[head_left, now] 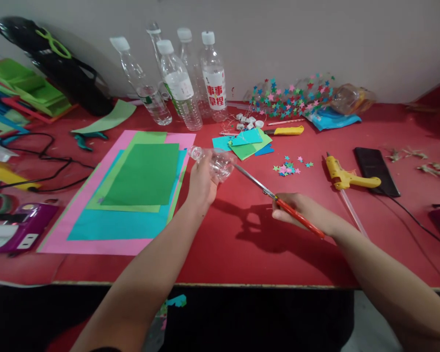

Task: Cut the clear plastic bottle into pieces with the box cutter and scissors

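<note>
Left-hand fingers (pixel 194 171) wrap a clear bottle piece (pixel 223 167), its neck toward ten o'clock; right-hand fingers (pixel 298 196) grip red-handled scissors (pixel 275 196) coming in from four o'clock. Whether the blade tip touches the plastic I cannot tell. Around that piece, a stack of coloured paper (pixel 143 173) spreads at nine o'clock, standing bottles (pixel 179 88) crowd eleven, small paper cards (pixel 245 138) lie close at one, a yellow cutter (pixel 289 131) at two. Toward three come loose stars (pixel 288 169), then a glue gun (pixel 352 180) beside a dark phone (pixel 377 168). Broad red surface (pixel 223 259) runs from beneath both hands to its near edge at six o'clock.
</note>
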